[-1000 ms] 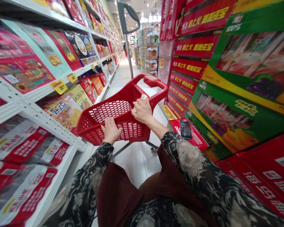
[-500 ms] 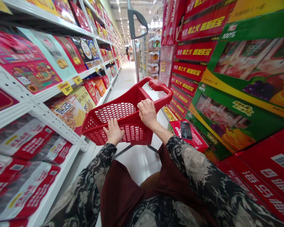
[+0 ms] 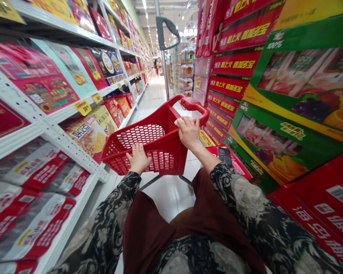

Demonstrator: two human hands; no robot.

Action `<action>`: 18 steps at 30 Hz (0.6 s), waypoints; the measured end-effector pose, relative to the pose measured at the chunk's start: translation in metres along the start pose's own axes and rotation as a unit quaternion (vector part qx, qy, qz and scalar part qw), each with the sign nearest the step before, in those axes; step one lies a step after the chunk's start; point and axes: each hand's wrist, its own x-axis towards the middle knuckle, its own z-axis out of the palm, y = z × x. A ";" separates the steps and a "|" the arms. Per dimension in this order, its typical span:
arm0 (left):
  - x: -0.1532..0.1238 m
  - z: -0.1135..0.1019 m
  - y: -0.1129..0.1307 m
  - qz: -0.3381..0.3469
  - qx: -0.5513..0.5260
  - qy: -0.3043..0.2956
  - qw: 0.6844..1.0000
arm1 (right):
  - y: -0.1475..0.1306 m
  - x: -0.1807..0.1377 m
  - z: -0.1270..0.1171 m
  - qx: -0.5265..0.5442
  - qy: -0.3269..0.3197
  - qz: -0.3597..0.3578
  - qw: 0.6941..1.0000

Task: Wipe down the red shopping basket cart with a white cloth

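A red plastic shopping cart (image 3: 167,150) with a perforated basket on thin metal legs stands turned sideways in front of me. No goods show in the visible part of its basket. My left hand (image 3: 138,159) grips the near side, its fingers hooked over the rim. At the corner near the red push handle (image 3: 194,104), my right hand (image 3: 188,133) is closed over the edge of the basket, and its fingertips are partly hidden. A dark phone-like device (image 3: 225,156) lies on a red carton (image 3: 240,167) beside my right forearm.
White shelves (image 3: 42,129) with boxed snacks and packaged bottles line the left. Red drink cartons (image 3: 233,85) and green juice boxes (image 3: 291,152) are stacked on the right. A metal pole (image 3: 163,72) with a grey handle rises behind the cart. A distant person (image 3: 156,66) stands down the aisle.
My right hand has slid right along the cart's edge, closer to the push handle. The view has shifted slightly, and my left hand keeps its place on the rim.
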 end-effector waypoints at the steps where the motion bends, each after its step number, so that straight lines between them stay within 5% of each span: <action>1: 0.000 0.000 0.000 -0.002 -0.003 -0.001 1.000 | -0.006 -0.001 0.002 0.002 -0.009 -0.007 1.000; 7: 0.000 -0.003 -0.002 -0.011 -0.015 -0.009 1.000 | -0.035 -0.005 0.014 0.018 -0.070 -0.075 0.995; 12: 0.001 -0.002 -0.002 -0.012 -0.046 0.024 0.999 | -0.023 -0.003 0.001 0.025 -0.053 -0.009 0.998; 15: 0.001 -0.005 0.014 -0.001 -0.093 0.071 0.993 | -0.021 -0.004 -0.004 0.024 -0.058 -0.006 0.998; 18: 0.004 -0.011 0.044 0.083 -0.188 0.138 0.969 | -0.025 -0.007 -0.004 0.039 -0.062 -0.006 0.997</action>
